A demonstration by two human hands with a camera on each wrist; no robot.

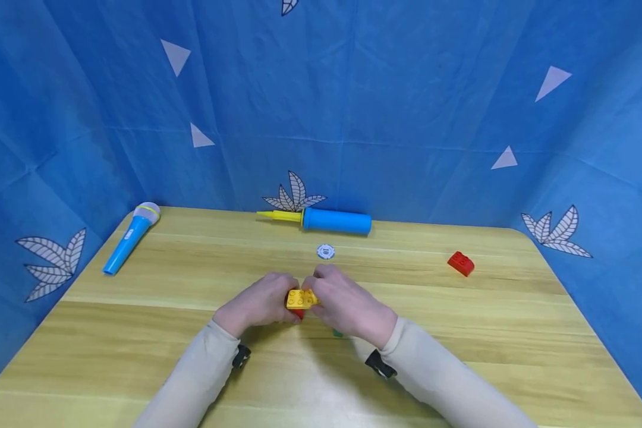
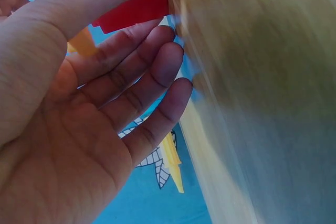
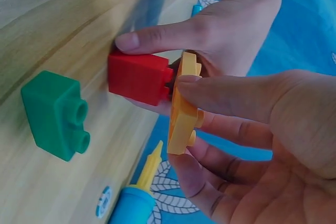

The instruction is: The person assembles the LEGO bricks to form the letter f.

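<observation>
Near the middle of the table, my left hand (image 1: 259, 303) grips a red toy brick (image 3: 136, 80) between thumb and fingers, its lower end at the tabletop. My right hand (image 1: 350, 302) pinches a thin yellow toy brick (image 3: 180, 121) by thumb and fingers. The yellow brick lies across the studded end of the red one; in the right wrist view a small gap shows between them, with red studs visible. A green toy brick (image 3: 50, 114) stands on the table close by, mostly hidden under the right hand in the head view.
A blue and yellow hand pump (image 1: 337, 221) lies at the back edge, with a poker chip (image 1: 326, 251) before it. At far left rests a toy microphone (image 1: 131, 238). Another red brick (image 1: 461, 263) sits to the right. Blue cloth (image 1: 321, 107) surrounds the table (image 1: 128, 345).
</observation>
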